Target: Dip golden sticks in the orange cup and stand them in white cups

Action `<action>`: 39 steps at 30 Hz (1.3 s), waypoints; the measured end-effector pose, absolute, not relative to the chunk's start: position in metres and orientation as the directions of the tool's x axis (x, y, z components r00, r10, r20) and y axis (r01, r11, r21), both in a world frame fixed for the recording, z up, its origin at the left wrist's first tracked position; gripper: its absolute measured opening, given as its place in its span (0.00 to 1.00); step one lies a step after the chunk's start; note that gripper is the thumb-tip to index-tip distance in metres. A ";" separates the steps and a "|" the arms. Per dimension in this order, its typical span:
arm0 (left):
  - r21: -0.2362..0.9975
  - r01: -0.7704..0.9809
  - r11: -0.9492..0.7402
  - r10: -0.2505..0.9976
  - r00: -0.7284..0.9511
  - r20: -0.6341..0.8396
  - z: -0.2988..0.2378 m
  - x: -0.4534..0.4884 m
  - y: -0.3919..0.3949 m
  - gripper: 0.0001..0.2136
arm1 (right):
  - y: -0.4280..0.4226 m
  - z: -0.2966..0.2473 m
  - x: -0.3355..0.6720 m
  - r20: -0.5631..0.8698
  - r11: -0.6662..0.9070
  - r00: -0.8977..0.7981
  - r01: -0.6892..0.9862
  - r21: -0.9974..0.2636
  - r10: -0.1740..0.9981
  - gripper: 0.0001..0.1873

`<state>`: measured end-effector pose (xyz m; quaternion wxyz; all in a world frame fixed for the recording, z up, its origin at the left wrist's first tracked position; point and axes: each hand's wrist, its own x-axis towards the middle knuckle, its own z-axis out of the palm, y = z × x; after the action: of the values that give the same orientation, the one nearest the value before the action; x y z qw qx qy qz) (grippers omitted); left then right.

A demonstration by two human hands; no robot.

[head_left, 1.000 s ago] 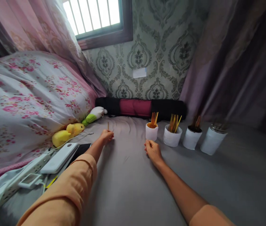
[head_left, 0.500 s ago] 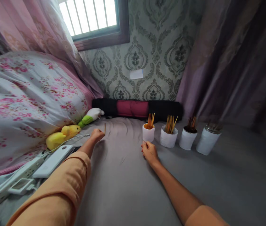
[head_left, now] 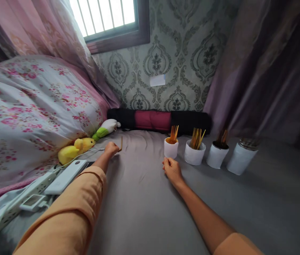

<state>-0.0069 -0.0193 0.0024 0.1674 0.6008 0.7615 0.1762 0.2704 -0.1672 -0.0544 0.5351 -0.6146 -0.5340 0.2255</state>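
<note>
The tips of the left hand (head_left: 111, 148) are too small to tell whether they touch the thin stick (head_left: 121, 143). The curled right hand (head_left: 172, 170) hides its palm. The contents of the rightmost cup (head_left: 242, 159) are blurred. The picture's edges cut the window (head_left: 107, 16), the power strip (head_left: 11, 209) and both sleeves (head_left: 72, 205).

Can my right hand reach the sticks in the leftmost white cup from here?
Probably yes: the right hand is just in front of the cup, its sticks poke above the rim, and nothing appears to block them.
</note>
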 end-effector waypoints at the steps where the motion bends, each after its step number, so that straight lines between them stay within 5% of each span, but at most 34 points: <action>1: 0.464 0.859 0.217 0.974 -0.224 -0.041 0.002 -0.007 -0.019 0.02 | -0.167 -0.054 0.270 0.296 0.145 0.326 0.415 -0.898 0.898 0.23; 39: 0.312 0.938 0.154 0.981 -0.182 0.062 -0.022 0.001 0.003 0.08 | -0.165 -0.057 0.269 0.286 0.123 0.329 0.437 -0.891 0.900 0.22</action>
<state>0.0009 0.0032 -0.0218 0.0775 0.6347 0.7558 0.1411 0.2692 -0.1648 -0.0569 0.5242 -0.6242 -0.5356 0.2208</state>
